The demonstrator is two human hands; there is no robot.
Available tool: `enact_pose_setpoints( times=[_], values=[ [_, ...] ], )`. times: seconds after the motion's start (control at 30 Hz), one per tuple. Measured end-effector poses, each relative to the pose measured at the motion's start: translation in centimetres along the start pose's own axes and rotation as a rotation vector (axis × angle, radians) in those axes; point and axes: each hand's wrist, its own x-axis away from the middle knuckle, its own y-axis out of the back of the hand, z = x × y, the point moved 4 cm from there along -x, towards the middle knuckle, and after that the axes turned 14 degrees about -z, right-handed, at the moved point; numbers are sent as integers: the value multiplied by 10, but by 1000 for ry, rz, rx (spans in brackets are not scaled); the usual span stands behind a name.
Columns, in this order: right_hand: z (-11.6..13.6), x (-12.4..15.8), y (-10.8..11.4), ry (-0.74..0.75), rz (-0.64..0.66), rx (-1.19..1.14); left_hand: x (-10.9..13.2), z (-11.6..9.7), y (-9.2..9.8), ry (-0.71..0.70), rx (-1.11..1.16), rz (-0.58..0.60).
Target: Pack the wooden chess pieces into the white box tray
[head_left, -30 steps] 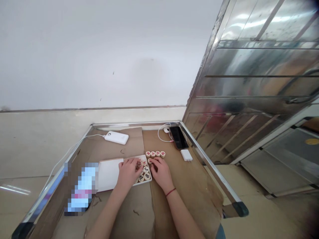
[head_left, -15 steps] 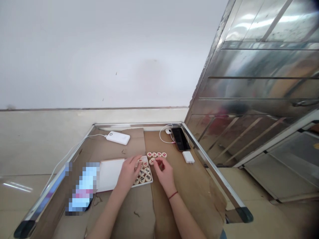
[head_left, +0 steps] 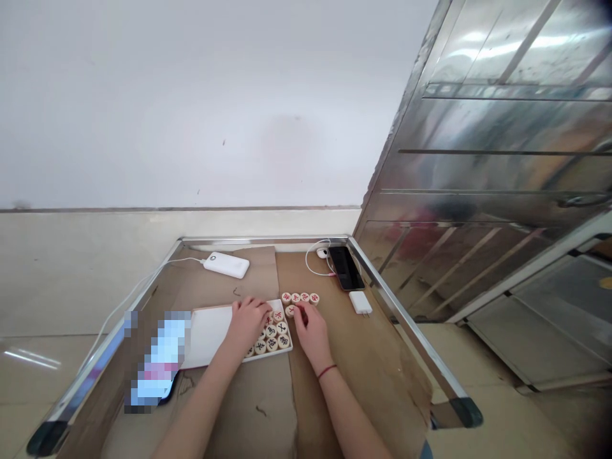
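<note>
Round wooden xiangqi pieces with black and red characters (head_left: 271,331) lie in a shallow white box (head_left: 290,344). My left hand (head_left: 248,322) is over the box's upper left part, its fingers curled down among the pieces. Their tips are hidden, so what they grip does not show. Just right of the box, my right hand (head_left: 313,331) has its thumb and fingers pinched at a xiangqi piece, mostly covered by them. Beside those fingertips sits a red-marked piece (head_left: 290,310). Behind it stands a short row of red-marked pieces (head_left: 305,298).
A white box lid (head_left: 208,328) adjoins the box on the left, near a pixelated phone (head_left: 160,363). A white power bank (head_left: 227,264) with a cable lies at the back. To the right are a black phone (head_left: 347,268), a white charger (head_left: 360,303) and white earphones (head_left: 322,253). Cardboard covers the metal-framed table.
My left hand has shifted slightly left and its fingers have curled down further over the box, uncovering more black-marked pieces. The right hand has barely moved, its fingertips drawing closer together.
</note>
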Motion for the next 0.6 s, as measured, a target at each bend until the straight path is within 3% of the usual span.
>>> enact_pose_setpoints(
  times=[0.43,0.6],
  values=[
    [9,2,1,53,92,-7,6,3,12,-6,146,-10],
    [9,2,2,34,82,-15,9,23,16,111,46,-51]
  ],
)
